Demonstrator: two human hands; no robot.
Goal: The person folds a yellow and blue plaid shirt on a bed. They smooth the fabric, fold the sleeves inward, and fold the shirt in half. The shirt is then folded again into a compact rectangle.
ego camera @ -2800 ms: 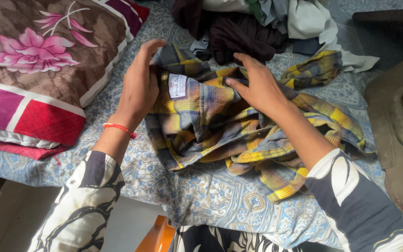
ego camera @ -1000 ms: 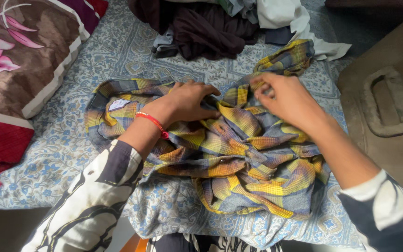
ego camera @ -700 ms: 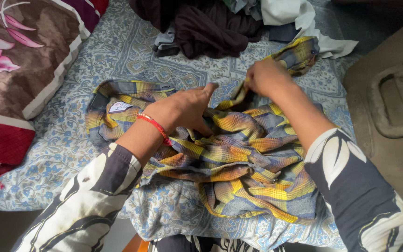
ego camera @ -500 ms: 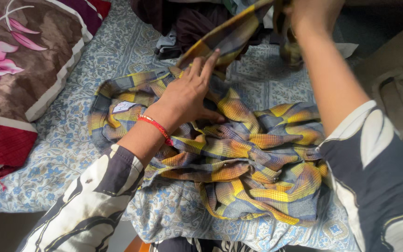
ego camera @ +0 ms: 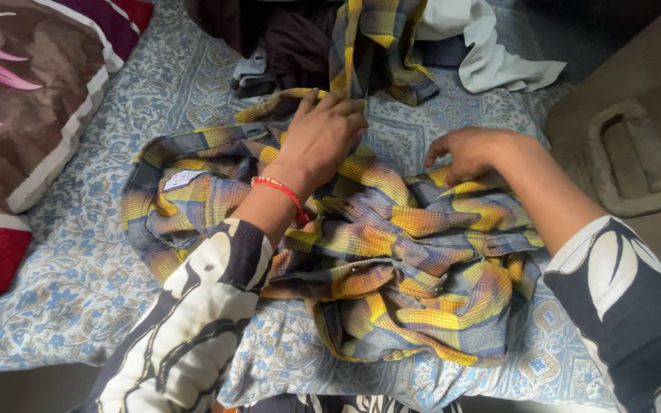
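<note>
A crumpled yellow, blue and grey plaid shirt (ego camera: pixel 407 252) lies on a blue floral bedsheet (ego camera: pixel 78 275). One sleeve (ego camera: pixel 369 46) of it is thrown back over the heap of clothes. My left hand (ego camera: pixel 323 134), with a red thread at the wrist, presses down on the shirt near the shoulder where that sleeve starts. My right hand (ego camera: pixel 464 153) pinches a fold of the plaid cloth at the shirt's right side. A white label (ego camera: pixel 181 180) shows inside the collar at the left.
A brown, pink-flowered pillow with red and white bands (ego camera: pixel 17 115) lies at the left. A heap of dark and white clothes (ego camera: pixel 300 38) sits at the back. A brown case with a moulded handle (ego camera: pixel 629 160) stands at the right.
My right hand lifted a sleeve, flung it back over the clothes heap, then came down onto the shirt's right side. My left hand slid up to the shoulder.
</note>
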